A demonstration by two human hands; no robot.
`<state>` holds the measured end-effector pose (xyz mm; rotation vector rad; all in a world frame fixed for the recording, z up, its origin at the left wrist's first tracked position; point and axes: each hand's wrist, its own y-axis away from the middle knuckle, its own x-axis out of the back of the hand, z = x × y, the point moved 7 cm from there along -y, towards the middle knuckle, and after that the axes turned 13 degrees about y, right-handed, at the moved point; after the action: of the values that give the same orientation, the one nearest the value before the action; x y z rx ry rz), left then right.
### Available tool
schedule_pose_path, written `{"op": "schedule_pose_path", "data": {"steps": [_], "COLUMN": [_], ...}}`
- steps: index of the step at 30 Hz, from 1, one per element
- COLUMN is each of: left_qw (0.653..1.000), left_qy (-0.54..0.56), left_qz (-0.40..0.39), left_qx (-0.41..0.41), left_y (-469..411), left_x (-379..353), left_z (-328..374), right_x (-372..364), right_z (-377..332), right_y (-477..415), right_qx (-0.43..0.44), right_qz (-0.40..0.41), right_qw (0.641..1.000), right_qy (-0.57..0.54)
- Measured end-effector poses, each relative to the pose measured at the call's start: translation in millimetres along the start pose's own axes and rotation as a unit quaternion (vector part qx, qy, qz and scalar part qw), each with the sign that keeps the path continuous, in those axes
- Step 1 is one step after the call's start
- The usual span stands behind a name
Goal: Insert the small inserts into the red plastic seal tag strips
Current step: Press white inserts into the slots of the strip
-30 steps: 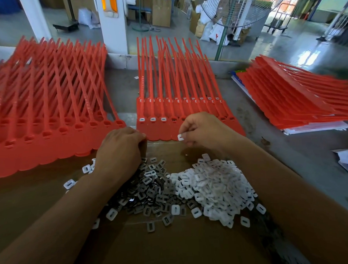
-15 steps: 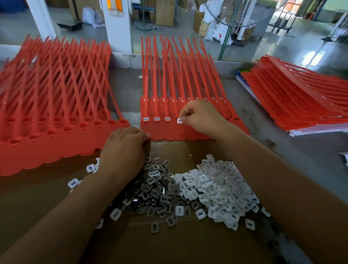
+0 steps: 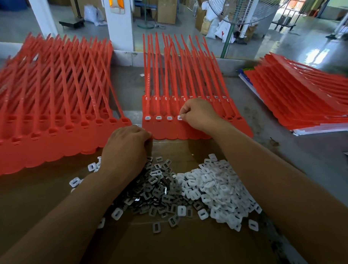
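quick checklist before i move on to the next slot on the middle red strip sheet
1. Seating of the small white plastic insert in the middle red plastic seal tag sheet: cannot tell; the right hand pinches it at the slot.
2. Seating of the three white inserts to its left: ok.
3. Next slot to the right free: cannot tell; the right hand hides it.
4. Supply: the heap of white plastic inserts lies between the forearms: ok.
5. Spare ready in the left hand: cannot tell; its fingers curl out of view.

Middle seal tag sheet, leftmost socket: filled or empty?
Filled. A white insert sits in it; the right hand pinches another further along.
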<state>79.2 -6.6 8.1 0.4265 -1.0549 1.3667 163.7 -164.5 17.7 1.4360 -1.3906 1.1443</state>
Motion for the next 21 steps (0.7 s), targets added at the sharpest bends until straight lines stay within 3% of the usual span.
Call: {"op": "schedule_pose_path", "data": {"steps": [5,21], "left_qw": [1.0,1.0], "left_qy": [0.002,-0.006], "left_qz": [-0.003,0.004], "left_qx": [0.001,0.003], "left_y": [0.4,-1.1], "left_x": [0.8,0.1], "left_z": [1.7,0.4], "right_x": [1.9,-0.3], "right_z": [-1.5,11.4], "right_y": [0.2,-6.7], "right_qx": [-0.005,-0.102], "right_qz": [0.007,-0.03], "right_qw": [1.0,0.987], "right_qy": [0.015,-0.123]}}
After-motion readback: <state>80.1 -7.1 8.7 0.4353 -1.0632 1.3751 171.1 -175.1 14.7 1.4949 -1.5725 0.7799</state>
